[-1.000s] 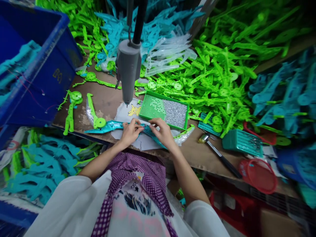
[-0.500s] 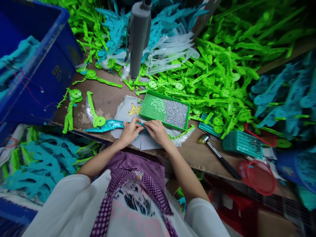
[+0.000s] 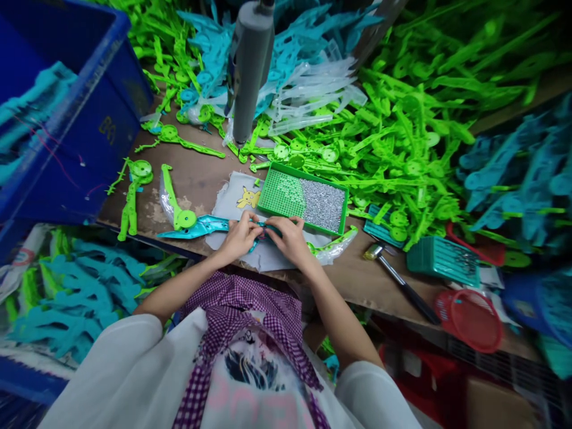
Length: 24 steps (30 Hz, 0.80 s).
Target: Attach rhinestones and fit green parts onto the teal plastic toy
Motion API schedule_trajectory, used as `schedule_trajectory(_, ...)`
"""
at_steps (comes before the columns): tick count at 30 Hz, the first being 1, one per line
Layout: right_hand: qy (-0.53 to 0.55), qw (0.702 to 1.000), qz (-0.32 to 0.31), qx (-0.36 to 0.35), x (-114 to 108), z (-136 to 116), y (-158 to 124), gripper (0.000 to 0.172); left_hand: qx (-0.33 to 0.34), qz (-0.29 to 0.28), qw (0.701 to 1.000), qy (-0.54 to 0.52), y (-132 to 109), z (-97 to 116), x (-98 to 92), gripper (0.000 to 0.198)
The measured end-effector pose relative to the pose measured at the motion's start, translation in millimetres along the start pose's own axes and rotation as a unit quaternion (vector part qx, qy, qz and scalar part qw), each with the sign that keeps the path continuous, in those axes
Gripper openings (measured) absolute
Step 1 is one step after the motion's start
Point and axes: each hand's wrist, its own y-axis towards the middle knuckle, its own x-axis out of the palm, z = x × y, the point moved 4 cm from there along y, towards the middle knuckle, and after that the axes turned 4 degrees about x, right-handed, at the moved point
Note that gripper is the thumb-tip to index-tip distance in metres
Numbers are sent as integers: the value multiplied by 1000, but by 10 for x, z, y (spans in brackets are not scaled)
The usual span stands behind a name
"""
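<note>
a scuffed brown bench top (image 3: 353, 277) carries a frayed grey cloth (image 3: 277, 260) with a yellow cartoon print (image 3: 248, 198). a glossy teal plastic body (image 3: 203, 226), long and tapered, stretches across the cloth, its pointed left end over bare bench. a rectangular green plastic tray (image 3: 345, 210) sits just behind; loose lime-green plastic parts (image 3: 402, 143) heap the back. rightward, a black-handled hammer (image 3: 406, 287) rests near a red plastic basket (image 3: 476, 325).
</note>
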Motion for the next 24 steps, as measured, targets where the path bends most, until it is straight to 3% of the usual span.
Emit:
schedule_trajectory(8,22,1000,18,3,50,-3,-4,19,-12,-22,998,-55,57,-46,3,16)
schedule_trajectory(13,-43,999,6,-19,6,-29,-2,25,17,-23,999,33,-3,24,-25,5)
schedule_trajectory(18,-95,995,-12,-3,80,-61,35,30,62,32,982,174,-217,94,1,13)
schedule_trajectory(24,-62,997,21,41,86,-67,115,22,72,86,976,188,-326,53,78,14)
